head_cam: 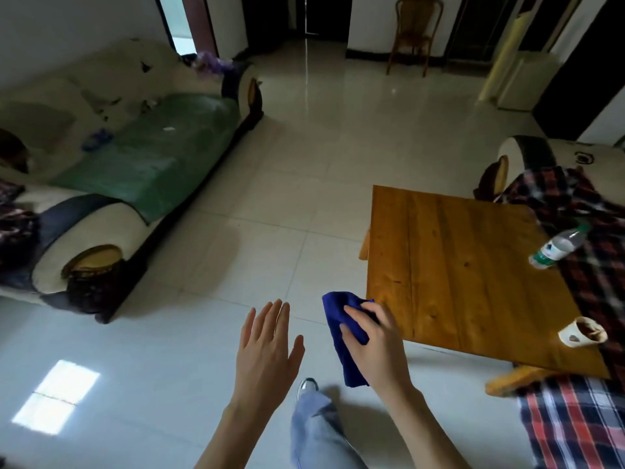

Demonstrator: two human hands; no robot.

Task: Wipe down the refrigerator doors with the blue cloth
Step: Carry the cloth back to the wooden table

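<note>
My right hand (375,346) is shut on the blue cloth (341,319), which hangs bunched below my fingers in front of the near left corner of a wooden table. My left hand (267,346) is held out flat beside it, fingers apart, holding nothing. A pale, cream-coloured refrigerator (517,79) stands far off at the back right of the room, against the wall. Both hands are well away from it, over the tiled floor.
The wooden table (466,265) at right carries a plastic bottle (558,247) and a paper cup (583,331). A plaid-covered sofa (581,211) lies beyond it. A long cream sofa with a green cover (145,164) fills the left. A wooden chair (414,32) stands at the back. My leg (314,428) is below.
</note>
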